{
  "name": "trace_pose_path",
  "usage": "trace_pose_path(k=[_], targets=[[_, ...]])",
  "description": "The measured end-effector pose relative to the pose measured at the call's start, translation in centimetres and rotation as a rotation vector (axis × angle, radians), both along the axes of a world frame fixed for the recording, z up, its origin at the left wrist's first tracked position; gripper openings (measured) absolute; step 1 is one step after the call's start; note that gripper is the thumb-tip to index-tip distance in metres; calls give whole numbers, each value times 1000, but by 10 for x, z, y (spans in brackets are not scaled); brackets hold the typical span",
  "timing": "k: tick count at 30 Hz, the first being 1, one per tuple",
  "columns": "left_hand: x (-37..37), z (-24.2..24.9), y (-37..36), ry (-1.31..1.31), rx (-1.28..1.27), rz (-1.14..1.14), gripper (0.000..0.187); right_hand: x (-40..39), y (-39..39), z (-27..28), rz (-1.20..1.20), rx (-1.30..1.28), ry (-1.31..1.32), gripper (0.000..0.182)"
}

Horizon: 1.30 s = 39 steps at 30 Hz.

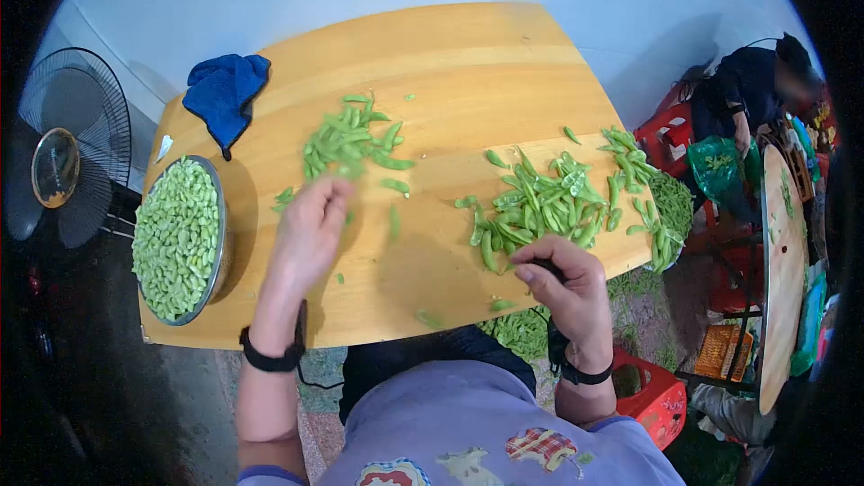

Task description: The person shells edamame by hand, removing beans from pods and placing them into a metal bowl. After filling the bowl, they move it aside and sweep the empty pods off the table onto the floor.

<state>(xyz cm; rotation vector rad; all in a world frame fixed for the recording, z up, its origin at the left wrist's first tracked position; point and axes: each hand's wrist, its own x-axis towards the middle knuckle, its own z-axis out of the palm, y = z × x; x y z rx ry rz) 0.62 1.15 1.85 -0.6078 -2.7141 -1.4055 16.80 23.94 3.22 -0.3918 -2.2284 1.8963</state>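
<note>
Nearest is a lilac shirt (423,427) with patches across its front; black bands (270,363) circle both wrists. The right hand (565,283), well to the right of the bowl (220,225) of shelled beans (177,238), curls thumb and forefinger inward beside the larger heap of edamame pods (540,207); something dark shows within the curl, and I cannot tell what it is. The left hand (313,216), nearer the bowl, bunches its fingers by the smaller heap of pods (342,139); blur hides whether they grip one. The step in hand looks like shelling, and the next move seems to call for a fingertip pinch on a single pod, free of its neighbours. Beyond the bowl, a blue cloth (225,94) lies crumpled on the bench (432,279). Far off to the bowl's right, another person (747,81) bends beside a second table (781,297).
</note>
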Motion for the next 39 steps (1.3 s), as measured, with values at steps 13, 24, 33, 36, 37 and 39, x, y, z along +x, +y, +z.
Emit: trace_pose_path(k=[13, 24, 33, 36, 37, 39], targets=[[24, -3, 7, -532, 178, -147, 6, -19, -24, 0, 216, -411, -96, 12], [77, 21, 40, -366, 278, -358, 4, -14, -23, 2, 247, -241, 110, 13], [81, 27, 47, 120, 140, -355, 9, -8, -24, 4, 214, 36, 251, 12], [83, 27, 46, 122, 128, -373, 9, -6, -25, 6, 199, 45, 239, 11], [84, 25, 46, 119, 130, -373, 9, -6, -25, 8, 203, 60, 240, 10], [85, 18, 44, -213, 306, -387, 10, -6, -24, 8, 206, 78, 239, 9]])
